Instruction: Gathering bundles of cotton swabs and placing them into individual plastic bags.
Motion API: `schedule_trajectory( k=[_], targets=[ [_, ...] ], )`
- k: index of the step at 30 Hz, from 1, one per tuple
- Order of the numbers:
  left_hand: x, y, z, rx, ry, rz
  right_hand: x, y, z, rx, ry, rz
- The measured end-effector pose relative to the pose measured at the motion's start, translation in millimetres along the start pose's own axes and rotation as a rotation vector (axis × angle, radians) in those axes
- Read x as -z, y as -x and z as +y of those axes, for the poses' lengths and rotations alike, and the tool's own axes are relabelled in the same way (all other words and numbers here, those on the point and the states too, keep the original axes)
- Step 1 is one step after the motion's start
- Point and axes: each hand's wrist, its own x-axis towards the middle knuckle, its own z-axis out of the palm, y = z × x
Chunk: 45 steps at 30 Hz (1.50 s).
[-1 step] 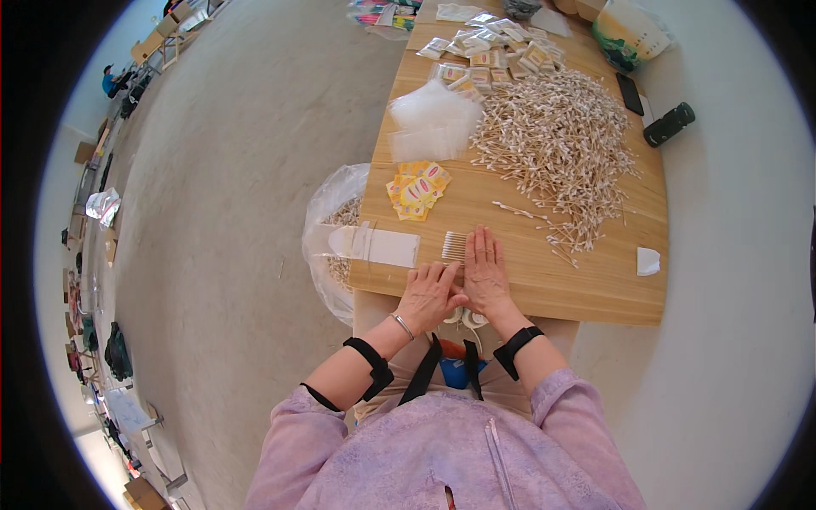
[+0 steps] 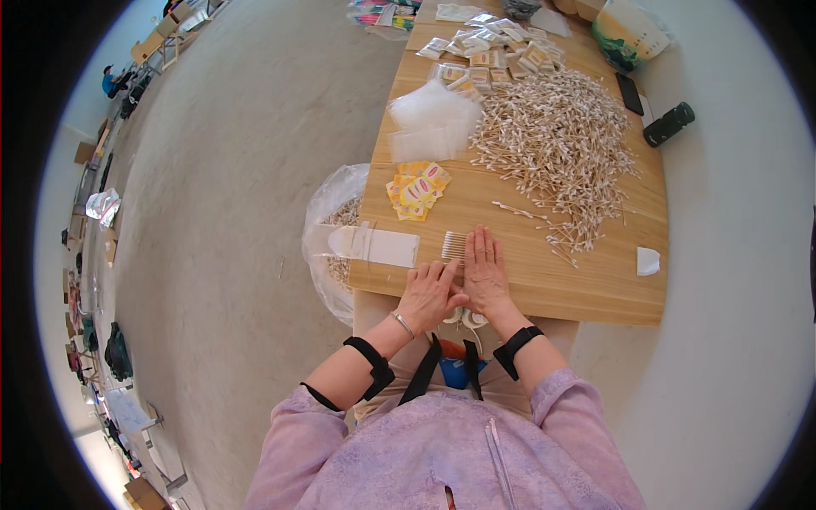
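Note:
A short row of cotton swabs (image 2: 453, 245) lies side by side on the wooden table (image 2: 518, 293) near its front edge. My right hand (image 2: 485, 274) lies flat with its fingers stretched out, its inner edge along the right side of the row. At the row's near end rests my left hand (image 2: 431, 291), fingers extended and slightly bent, the thumb meeting my right hand. My hands hide the lower ends of the swabs. Left of them is a white card strip (image 2: 395, 249), with clear plastic and a band over its left end.
A big heap of loose swabs (image 2: 561, 127) covers the table's middle right. Yellow printed cards (image 2: 418, 190), clear plastic sleeves (image 2: 435, 119) and filled packets (image 2: 489, 58) lie farther back. A plastic bag of swabs (image 2: 338, 280) stands beside the left edge. A black cylinder (image 2: 669, 125) lies by the wall.

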Motion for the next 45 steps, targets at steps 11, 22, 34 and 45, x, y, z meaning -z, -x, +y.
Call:
schedule_trajectory(
  k=[11, 22, 34, 45],
  targets=[
    [7.2, -8.6, 1.5, 0.020, -0.016, -0.089, -2.6, 0.3, 2.3, -0.005, -0.026, -0.009],
    [8.4, -14.8, 3.3, 0.041, -0.013, -0.058, -2.7, 0.6, 2.9, 0.016, -0.027, 0.022],
    [6.7, -23.9, 1.8, 0.087, 0.015, -0.078, -1.2, -0.6, 0.6, -0.022, 0.021, -0.037],
    [7.9, -31.7, 0.6, 0.139, 0.054, -0.106, -4.0, -1.0, 1.0, -0.035, -0.030, -0.038]
  ],
)
